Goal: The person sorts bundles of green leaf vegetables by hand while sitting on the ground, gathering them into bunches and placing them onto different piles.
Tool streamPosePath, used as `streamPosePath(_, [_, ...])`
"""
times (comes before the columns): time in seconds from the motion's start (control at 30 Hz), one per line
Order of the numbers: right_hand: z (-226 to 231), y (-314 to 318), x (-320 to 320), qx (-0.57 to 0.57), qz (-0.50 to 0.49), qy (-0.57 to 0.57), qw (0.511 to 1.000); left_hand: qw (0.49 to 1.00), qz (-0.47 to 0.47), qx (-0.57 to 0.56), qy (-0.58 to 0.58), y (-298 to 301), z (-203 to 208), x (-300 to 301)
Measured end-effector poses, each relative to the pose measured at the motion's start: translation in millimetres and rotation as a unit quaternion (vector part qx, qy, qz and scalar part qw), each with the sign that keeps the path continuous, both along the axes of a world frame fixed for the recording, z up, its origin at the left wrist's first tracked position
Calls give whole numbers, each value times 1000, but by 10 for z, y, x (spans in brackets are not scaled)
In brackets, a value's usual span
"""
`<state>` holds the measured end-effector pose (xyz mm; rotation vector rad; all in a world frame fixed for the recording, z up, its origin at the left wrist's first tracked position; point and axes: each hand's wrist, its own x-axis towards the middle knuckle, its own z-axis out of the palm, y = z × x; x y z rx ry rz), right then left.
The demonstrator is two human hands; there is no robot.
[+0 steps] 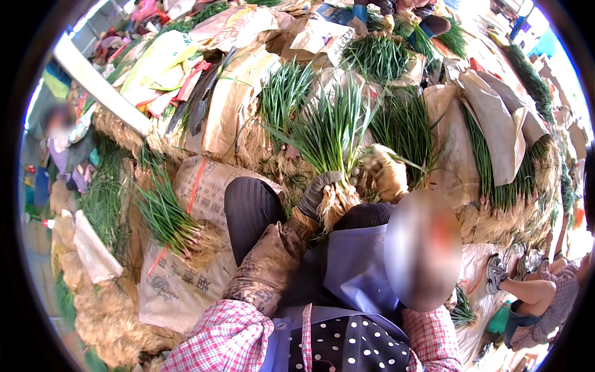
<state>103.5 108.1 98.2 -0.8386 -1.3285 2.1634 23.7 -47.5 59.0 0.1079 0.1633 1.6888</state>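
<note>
"Where are you seeing the bunch point(335, 139)?"

"I'm seeing it just beyond the apron point(356, 263), its leaves fanning upward and its roots point(338, 206) pointing back toward the apron. The left hand point(320, 192) is wrapping its gloved fingers around the root end; I'm guessing that low hold is leaving the leaves free."

"And the right hand point(385, 173)?"

"It's sitting beyond the apron, toward its right side, and showing blurred: I'm not managing to tell how open it is or whether it's holding anything."

"What's lying around?"

"Left of the apron, a second bunch point(162, 212) is resting its roots over a sack point(176, 291), perhaps for easy reach. Beyond the apron's right, a sheet point(499, 136) is draping over a heap point(520, 180), probably shading it."
</note>
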Motion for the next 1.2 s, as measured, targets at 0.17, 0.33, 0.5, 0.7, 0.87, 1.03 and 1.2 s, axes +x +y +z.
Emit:
streamPosePath(0.17, [129, 357, 88, -213, -155, 117, 957, 999, 50, -2, 10, -263, 119, -75])
streamPosePath(0.33, [-496, 1100, 1019, 191, 114, -125, 967, 975, 120, 174, 65, -54, 455, -241])
streamPosePath(0.5, [347, 502, 1151, 447, 75, -250, 855, 973, 207, 104, -22, -356, 681, -547])
streamPosePath(0.7, [1376, -781, 700, 546, 108, -6, 831, 954, 196, 226, -19, -418, 385, -945])
streamPosePath(0.87, [1301, -1072, 447, 408, 204, 29, 890, 951, 292, 99, 28, -374, 406, -644])
streamPosePath(1.03, [755, -1266, 212, 199, 376, -40, 904, 942, 327, 48, 56, -831, 699, -368])
streamPosePath(1.2, [628, -1477, 486, 190, 379, -69, 903, 810, 521, -75, 259, -793, 569, -641])
